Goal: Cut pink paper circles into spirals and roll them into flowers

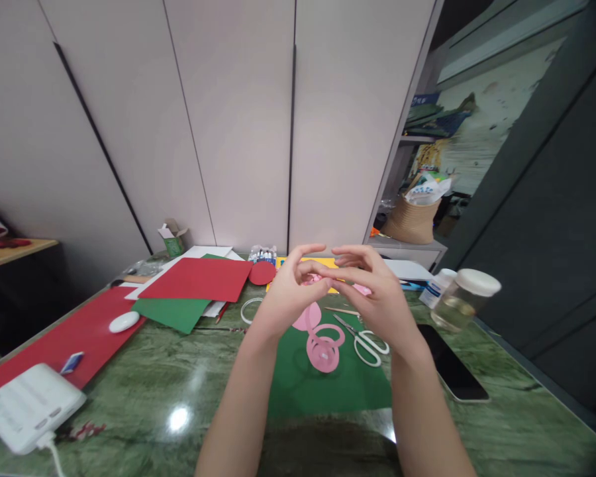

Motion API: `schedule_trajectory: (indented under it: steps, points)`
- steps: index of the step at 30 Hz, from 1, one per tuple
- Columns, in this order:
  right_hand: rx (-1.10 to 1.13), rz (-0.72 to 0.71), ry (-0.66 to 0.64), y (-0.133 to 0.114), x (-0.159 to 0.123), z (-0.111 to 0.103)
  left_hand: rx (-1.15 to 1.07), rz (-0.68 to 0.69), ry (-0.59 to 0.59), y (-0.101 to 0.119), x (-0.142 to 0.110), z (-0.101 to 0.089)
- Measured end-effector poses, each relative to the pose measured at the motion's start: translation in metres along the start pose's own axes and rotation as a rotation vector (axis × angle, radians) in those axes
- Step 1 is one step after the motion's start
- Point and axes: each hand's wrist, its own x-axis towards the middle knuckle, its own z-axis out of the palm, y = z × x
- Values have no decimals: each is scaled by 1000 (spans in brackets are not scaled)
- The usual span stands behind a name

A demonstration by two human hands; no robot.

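Green marble desk [179,391], green sheet [328,384] at centre. Above it I hold my left hand [291,291] and right hand [377,295], fingertips pinching a small pink paper piece [312,279]. Beneath: pink cutout [322,344], then scissors [365,339].

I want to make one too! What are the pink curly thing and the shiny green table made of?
The pink curly thing looks like thin matte paper or card: flat, with cut-out loops. The table looks like polished green stone, perhaps marble: veined, and glossy enough to mirror the lights.
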Motion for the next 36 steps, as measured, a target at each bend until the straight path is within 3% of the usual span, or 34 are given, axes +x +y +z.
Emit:
schedule_trajectory:
  steps: [5,11,18,25,30,36]
  points:
    - [-7,-6,106,1,1,3,18,22,36,2,0,3]
    - [-15,28,239,0,1,3,10,42,-7,5,-2,6]
    - [-44,9,161,0,-1,-4,92,35,-128,3,-2,7]
    - [-40,3,79,-1,-3,-8,148,66,-164,3,-1,7]
    - [-56,-13,68,-4,-3,-8,140,63,-147,2,-1,7]
    - [-84,-26,109,-4,-2,-11,-59,35,-71,0,0,7]
